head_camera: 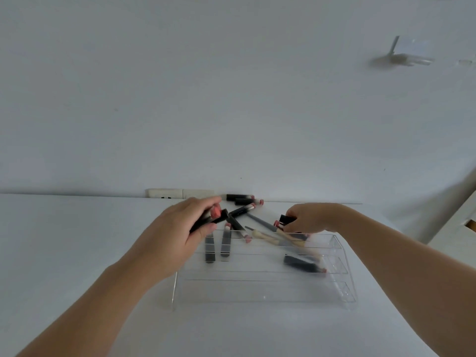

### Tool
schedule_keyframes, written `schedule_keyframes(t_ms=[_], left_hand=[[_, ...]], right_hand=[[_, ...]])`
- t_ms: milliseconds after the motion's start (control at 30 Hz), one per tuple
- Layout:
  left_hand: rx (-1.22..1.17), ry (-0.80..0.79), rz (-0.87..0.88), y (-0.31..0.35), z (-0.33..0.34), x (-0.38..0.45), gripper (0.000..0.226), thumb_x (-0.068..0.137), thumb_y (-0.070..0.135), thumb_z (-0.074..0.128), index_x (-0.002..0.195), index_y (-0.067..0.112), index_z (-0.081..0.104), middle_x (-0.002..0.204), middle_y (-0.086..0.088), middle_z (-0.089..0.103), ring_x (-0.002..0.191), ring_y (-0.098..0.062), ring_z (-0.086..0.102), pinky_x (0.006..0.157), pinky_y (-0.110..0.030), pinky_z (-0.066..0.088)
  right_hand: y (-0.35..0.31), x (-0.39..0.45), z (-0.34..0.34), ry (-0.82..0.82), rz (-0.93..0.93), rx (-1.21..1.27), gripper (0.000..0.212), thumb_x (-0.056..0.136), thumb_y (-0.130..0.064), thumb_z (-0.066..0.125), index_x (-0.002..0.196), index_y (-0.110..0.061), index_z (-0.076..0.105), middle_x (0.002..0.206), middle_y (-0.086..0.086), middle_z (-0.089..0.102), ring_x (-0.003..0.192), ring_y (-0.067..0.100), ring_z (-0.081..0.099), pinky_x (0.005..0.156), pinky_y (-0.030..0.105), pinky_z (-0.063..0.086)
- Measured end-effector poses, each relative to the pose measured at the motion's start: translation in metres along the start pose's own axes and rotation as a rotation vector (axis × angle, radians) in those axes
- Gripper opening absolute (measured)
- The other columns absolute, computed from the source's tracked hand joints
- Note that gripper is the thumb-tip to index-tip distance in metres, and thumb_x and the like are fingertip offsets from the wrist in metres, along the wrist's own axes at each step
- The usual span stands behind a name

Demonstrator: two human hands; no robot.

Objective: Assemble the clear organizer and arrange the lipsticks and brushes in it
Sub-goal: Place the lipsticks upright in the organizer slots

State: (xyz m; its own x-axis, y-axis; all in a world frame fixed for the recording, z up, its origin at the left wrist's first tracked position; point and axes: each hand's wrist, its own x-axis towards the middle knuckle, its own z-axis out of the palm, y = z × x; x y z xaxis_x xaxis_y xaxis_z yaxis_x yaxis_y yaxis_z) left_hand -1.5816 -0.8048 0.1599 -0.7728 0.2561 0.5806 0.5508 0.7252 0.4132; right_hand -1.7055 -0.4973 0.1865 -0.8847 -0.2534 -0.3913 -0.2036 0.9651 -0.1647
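Head-cam view looking down at a white table (77, 253) set against a white wall. A clear organizer (265, 287), already assembled w/ three stepped tiers, sits centre frame, long side running left-right. Left hand (180, 235) is closed around a black lipstick (210, 220) w/ a pink end, held above the organizer's back-left corner; its long axis slants from lower left to upper right, pink end toward the far side. Right hand (306, 219) is curled around a small black lipstick (284, 219) just behind the back-right part of the organizer, and appears to touch the pale brush handles (268, 237) lying slantwise there, but blur makes that unsure. Two lipsticks (217, 247) lie already in the back tier, directly below the left hand, long axes pointing front-to-back. One more dark lipstick (304, 264) lies crosswise in the middle tier, right side. A loose pile of lipsticks (243, 202) stays on the table beyond the organizer, nearer the left hand. Judgement: the left hand's stick must turn to match the front-to-back pair beneath it, then go down beside them; the free slot lies just to the right.
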Motion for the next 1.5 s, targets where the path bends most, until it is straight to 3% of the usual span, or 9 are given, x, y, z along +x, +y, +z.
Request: schedule_keyframes(t_ms=[200, 333, 467, 567, 767, 933, 1133, 1400, 1500], left_hand=[[0.073, -0.058, 0.028, 0.004, 0.003, 0.0, 0.039, 0.096, 0.026, 0.066, 0.134, 0.025, 0.059, 0.102, 0.024, 0.057, 0.095, -0.005, 0.052, 0.085, -0.011, 0.034], [0.058, -0.091, 0.017, 0.005, 0.003, -0.001, 0.037, 0.097, 0.026, 0.066, 0.133, 0.026, 0.06, 0.099, 0.024, 0.055, 0.094, -0.006, 0.052, 0.083, -0.012, 0.035], [0.014, -0.119, 0.016, 0.005, 0.003, -0.002, 0.037, 0.098, 0.024, 0.064, 0.134, 0.032, 0.058, 0.105, 0.023, 0.057, 0.093, 0.0, 0.054, 0.078, -0.019, 0.045], [-0.005, -0.135, 0.033, 0.004, 0.004, -0.003, 0.032, 0.099, 0.021, 0.062, 0.13, 0.029, 0.063, 0.11, 0.02, 0.057, 0.097, -0.002, 0.056, 0.082, -0.025, 0.048], [-0.024, -0.144, 0.016, 0.003, 0.005, -0.004, 0.03, 0.102, 0.029, 0.057, 0.132, 0.034, 0.061, 0.112, 0.024, 0.059, 0.104, -0.002, 0.055, 0.086, -0.026, 0.047], [0.003, -0.176, 0.004, 0.003, 0.004, -0.004, 0.035, 0.101, 0.039, 0.055, 0.135, 0.037, 0.058, 0.102, 0.025, 0.064, 0.097, -0.003, 0.054, 0.083, -0.03, 0.047], [0.059, -0.156, 0.025, 0.0, 0.005, -0.005, 0.028, 0.097, 0.048, 0.058, 0.124, 0.042, 0.061, 0.079, 0.019, 0.06, 0.078, -0.005, 0.056, 0.073, -0.03, 0.049], [0.165, -0.103, 0.074, 0.009, 0.007, -0.001, 0.034, 0.093, 0.06, 0.043, 0.106, 0.037, 0.064, 0.067, 0.028, 0.048, 0.073, -0.005, 0.05, 0.095, -0.016, 0.026], [0.203, -0.128, 0.089, 0.016, 0.01, 0.001, 0.028, 0.094, 0.056, 0.049, 0.105, 0.035, 0.064, 0.067, 0.03, 0.043, 0.069, -0.003, 0.047, 0.094, -0.02, 0.029]], right_hand=[[-0.009, -0.003, -0.019, 0.056, -0.102, 0.289, 0.018, 0.103, -0.029, 0.047, 0.106, -0.011, 0.051, 0.091, 0.003, 0.075, 0.073, 0.016, 0.064, 0.065, 0.026, 0.05], [-0.027, 0.012, -0.022, 0.169, -0.216, 0.257, 0.016, 0.104, -0.026, 0.045, 0.114, -0.016, 0.052, 0.09, 0.004, 0.07, 0.073, 0.017, 0.059, 0.066, 0.027, 0.047], [-0.05, 0.032, -0.018, 0.204, -0.29, 0.153, 0.018, 0.095, -0.01, 0.047, 0.101, -0.025, 0.054, 0.098, -0.007, 0.064, 0.086, 0.009, 0.061, 0.067, 0.022, 0.045], [-0.065, 0.046, -0.014, 0.28, -0.318, 0.175, 0.02, 0.09, -0.009, 0.049, 0.094, -0.028, 0.054, 0.112, -0.01, 0.065, 0.106, 0.013, 0.062, 0.086, 0.031, 0.052], [-0.071, 0.064, -0.01, 0.244, -0.334, -0.179, 0.022, 0.094, -0.027, 0.059, 0.115, -0.021, 0.062, 0.104, 0.0, 0.065, 0.094, 0.024, 0.059, 0.081, 0.038, 0.049], [-0.072, 0.071, 0.0, 0.24, -0.349, -0.266, 0.022, 0.093, -0.04, 0.065, 0.104, -0.021, 0.064, 0.091, -0.003, 0.064, 0.082, 0.02, 0.058, 0.063, 0.03, 0.042], [-0.071, 0.042, -0.018, 0.355, -0.424, -0.102, 0.023, 0.094, -0.046, 0.063, 0.098, -0.024, 0.063, 0.083, -0.006, 0.063, 0.075, 0.015, 0.058, 0.06, 0.029, 0.04], [-0.052, -0.057, 0.0, 0.406, -0.525, 0.124, 0.018, 0.09, -0.055, 0.057, 0.09, -0.038, 0.057, 0.076, -0.015, 0.063, 0.063, 0.004, 0.054, 0.057, 0.018, 0.042], [-0.052, -0.075, 0.016, 0.393, -0.55, 0.053, 0.014, 0.095, -0.05, 0.057, 0.096, -0.036, 0.06, 0.087, -0.016, 0.061, 0.077, 0.005, 0.056, 0.068, 0.023, 0.047]])
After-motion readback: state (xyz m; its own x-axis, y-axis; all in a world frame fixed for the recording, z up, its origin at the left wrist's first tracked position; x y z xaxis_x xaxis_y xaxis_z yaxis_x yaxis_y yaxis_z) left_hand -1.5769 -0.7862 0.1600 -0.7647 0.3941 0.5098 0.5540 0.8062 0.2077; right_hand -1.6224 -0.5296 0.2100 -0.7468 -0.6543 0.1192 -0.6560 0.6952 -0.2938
